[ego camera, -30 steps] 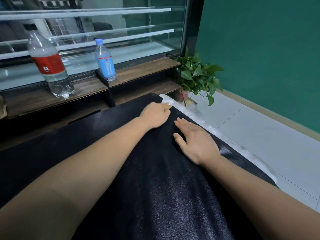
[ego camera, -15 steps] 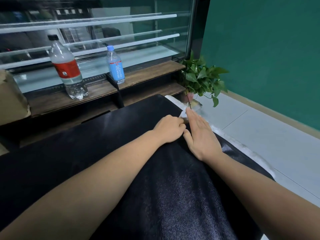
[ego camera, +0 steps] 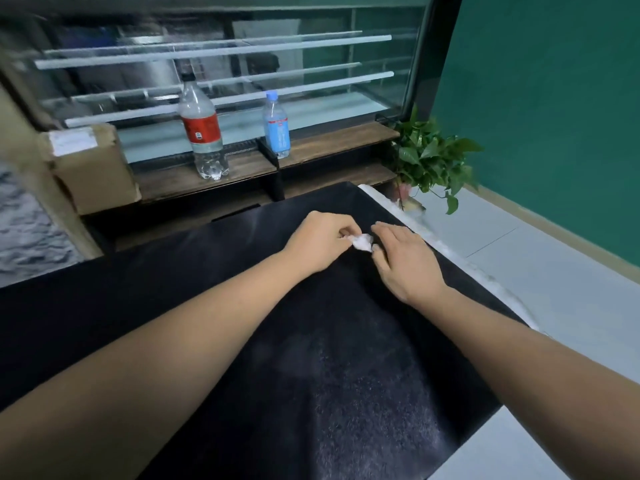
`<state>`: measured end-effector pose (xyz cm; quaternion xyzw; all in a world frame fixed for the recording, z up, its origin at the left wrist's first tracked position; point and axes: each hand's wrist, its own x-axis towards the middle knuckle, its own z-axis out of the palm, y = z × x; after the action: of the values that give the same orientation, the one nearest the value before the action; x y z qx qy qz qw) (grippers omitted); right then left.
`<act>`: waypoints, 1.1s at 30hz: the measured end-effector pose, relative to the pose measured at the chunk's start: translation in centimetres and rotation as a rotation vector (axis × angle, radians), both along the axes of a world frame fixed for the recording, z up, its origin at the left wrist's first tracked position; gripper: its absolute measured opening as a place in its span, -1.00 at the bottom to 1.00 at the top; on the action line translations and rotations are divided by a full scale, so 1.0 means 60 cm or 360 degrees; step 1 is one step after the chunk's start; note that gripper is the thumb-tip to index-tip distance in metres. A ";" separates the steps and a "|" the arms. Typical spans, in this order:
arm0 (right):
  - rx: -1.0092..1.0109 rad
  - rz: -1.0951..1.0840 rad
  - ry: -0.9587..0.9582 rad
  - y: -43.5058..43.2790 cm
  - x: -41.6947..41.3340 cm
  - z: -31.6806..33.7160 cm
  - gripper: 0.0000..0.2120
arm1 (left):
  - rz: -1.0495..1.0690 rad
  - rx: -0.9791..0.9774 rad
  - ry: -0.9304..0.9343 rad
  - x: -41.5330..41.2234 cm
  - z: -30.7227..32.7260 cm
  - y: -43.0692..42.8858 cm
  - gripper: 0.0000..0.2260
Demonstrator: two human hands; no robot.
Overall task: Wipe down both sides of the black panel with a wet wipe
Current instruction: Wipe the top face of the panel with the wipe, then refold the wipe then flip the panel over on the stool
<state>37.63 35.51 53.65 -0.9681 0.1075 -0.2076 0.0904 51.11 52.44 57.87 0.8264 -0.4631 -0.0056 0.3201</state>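
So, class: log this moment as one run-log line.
left hand pinches crumpled white wet wipe | right hand fingertips at wipe, grip unclear | both above textured black panel

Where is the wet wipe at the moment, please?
In the head view, the wet wipe sits bunched just right of centre, pinched by the left hand and touching the right hand, over the black panel.

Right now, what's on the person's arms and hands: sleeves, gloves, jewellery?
The left forearm and right forearm are bare to the frame's edge, no sleeves. The left hand and right hand wear no gloves; no watch, bracelet or ring shows on wrists or fingers.
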 end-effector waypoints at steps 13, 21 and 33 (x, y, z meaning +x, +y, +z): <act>0.1112 0.0543 -0.0213 0.374 -0.092 0.118 -0.88 | 0.0351 -0.0352 0.0228 -0.150 0.128 0.407 -0.80; 0.1147 0.0964 0.0036 0.676 -0.129 0.129 -0.95 | 0.0774 -0.0285 0.0151 -0.280 0.148 0.743 -0.86; 0.0846 0.1522 0.0646 1.042 -0.243 0.077 -0.91 | 0.1429 -0.0241 0.0284 -0.555 0.040 1.116 -0.79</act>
<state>23.06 98.05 58.27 -0.8735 -0.2778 0.0801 0.3916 17.81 119.42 60.27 0.9157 -0.0291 0.0963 0.3890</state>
